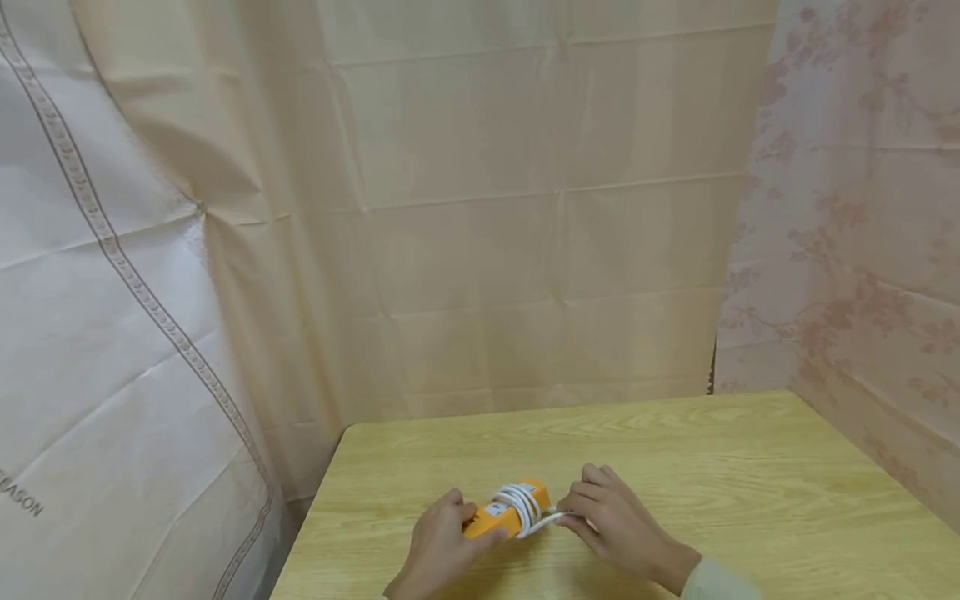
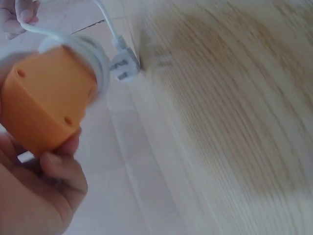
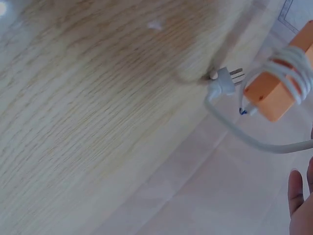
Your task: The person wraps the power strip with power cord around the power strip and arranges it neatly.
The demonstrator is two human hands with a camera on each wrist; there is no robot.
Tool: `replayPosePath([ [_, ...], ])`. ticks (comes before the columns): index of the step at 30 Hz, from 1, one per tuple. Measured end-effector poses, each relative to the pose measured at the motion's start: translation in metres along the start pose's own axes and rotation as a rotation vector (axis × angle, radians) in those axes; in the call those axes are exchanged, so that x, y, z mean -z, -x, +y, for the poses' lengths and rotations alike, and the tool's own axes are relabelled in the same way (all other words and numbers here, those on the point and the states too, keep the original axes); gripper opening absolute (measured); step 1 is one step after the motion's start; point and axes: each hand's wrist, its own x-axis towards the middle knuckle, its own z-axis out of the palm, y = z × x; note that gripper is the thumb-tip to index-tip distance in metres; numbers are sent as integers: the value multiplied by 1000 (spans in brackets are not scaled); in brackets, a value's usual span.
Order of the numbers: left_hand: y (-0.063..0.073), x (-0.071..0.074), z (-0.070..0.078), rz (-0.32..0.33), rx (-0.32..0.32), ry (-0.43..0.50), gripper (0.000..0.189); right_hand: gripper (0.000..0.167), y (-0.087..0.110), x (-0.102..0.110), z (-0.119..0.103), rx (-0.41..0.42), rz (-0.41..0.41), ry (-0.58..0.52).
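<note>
An orange power strip [image 1: 487, 523] is gripped near its left end by my left hand [image 1: 437, 543], above the wooden table. Several turns of white cord [image 1: 517, 502] wrap around the strip's other end. From that coil a length of cord runs to my right hand [image 1: 618, 523], which pinches it. In the left wrist view the white three-pin plug [image 2: 126, 65] hangs on its cord beside the wrapped strip. The right wrist view also has the plug [image 3: 224, 82], its pins pointing toward the strip; only part of the right hand [image 3: 304, 203] appears there.
The wood-grain table [image 1: 750, 467] extends beyond and to both sides of the hands. Beige sheeting [image 1: 525, 233] hangs behind it, with white sheeting [image 1: 112, 375] at the left and a floral-patterned sheet [image 1: 862, 250] at the right.
</note>
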Motion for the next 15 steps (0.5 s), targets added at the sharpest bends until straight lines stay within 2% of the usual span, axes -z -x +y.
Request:
replayPosePath([
  [3,0,1,0,-23,-37,-3,51,5,0,1,3,22,1,-19],
  [7,0,3,2,-47,-67,-16,51,6,-1,2,2,58,-4,-29],
  [15,-1,4,1,-173,-116,60,46,9,-4,2,4,99,50,-65],
])
